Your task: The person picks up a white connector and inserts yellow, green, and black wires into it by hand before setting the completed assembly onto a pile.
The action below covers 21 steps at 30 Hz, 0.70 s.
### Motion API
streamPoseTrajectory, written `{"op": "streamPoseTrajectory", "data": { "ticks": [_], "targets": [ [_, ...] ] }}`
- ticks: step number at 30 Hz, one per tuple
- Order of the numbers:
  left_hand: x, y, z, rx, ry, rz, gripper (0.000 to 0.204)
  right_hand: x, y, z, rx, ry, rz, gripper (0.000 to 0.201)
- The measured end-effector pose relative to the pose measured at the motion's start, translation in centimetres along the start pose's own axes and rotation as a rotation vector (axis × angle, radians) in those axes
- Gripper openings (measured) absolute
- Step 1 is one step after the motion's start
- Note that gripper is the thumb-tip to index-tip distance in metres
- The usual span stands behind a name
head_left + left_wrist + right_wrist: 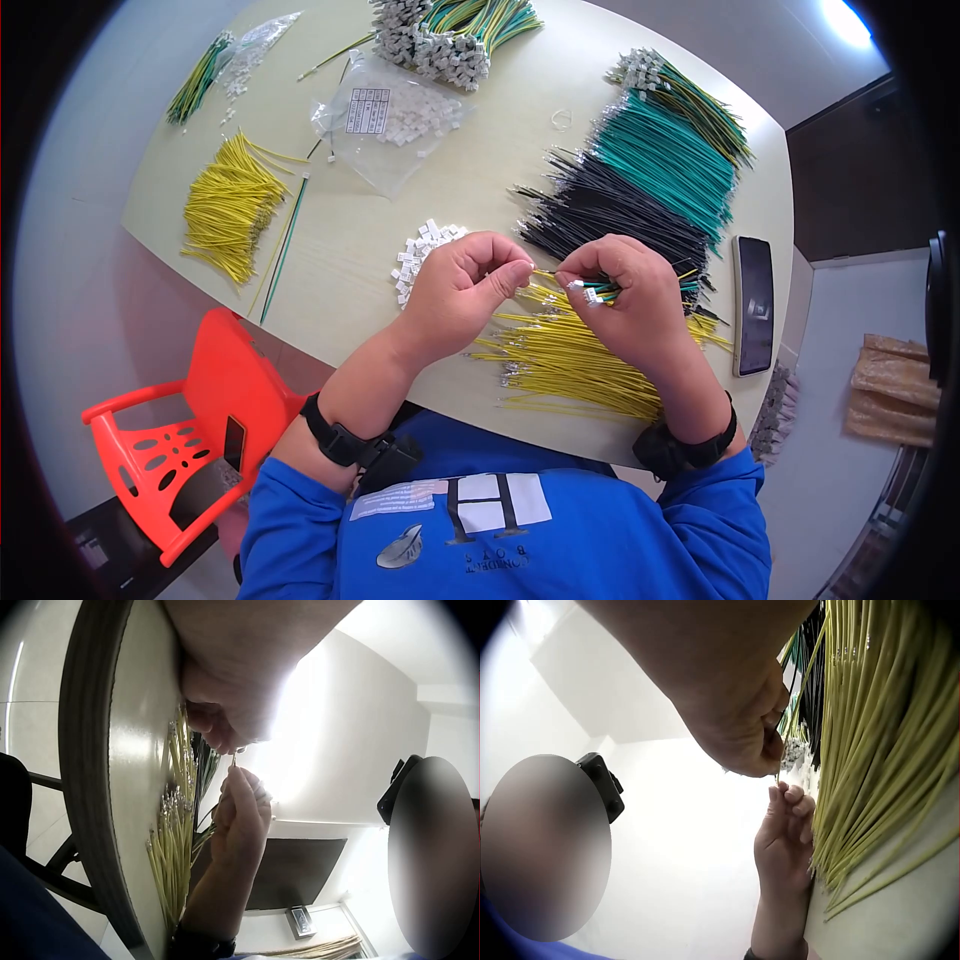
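Note:
In the head view my left hand pinches a small white piece between thumb and forefinger, mostly hidden by the fingertips. My right hand grips a thin yellow wire near its tip, and that tip meets the left fingertips. Green wires with white connectors are also held in the right hand, the connectors showing below its fingertips. Beside the left hand lies a pile of loose white connectors. Under the right hand spread yellow wires with metal tips.
Black wires, green wires and a finished-looking bundle lie at the right. A phone rests by the right edge. A bag of connectors, another yellow bundle and a red chair are leftward.

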<state>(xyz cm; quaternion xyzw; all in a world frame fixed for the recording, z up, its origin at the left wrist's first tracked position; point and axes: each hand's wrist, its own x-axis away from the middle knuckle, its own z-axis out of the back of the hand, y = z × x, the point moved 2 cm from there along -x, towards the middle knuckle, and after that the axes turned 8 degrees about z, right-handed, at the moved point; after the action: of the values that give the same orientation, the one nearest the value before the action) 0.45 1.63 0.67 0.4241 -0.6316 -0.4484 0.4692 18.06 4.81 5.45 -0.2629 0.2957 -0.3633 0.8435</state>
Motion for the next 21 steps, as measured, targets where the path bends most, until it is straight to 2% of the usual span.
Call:
{"op": "streamPoseTrajectory", "data": {
  "ticks": [21],
  "targets": [
    [-0.1, -0.27, 0.25, -0.103, -0.019, -0.008, 0.011, 0.1, -0.19, -0.7, -0.031, 0.008, -0.03, 0.01]
  ]
}}
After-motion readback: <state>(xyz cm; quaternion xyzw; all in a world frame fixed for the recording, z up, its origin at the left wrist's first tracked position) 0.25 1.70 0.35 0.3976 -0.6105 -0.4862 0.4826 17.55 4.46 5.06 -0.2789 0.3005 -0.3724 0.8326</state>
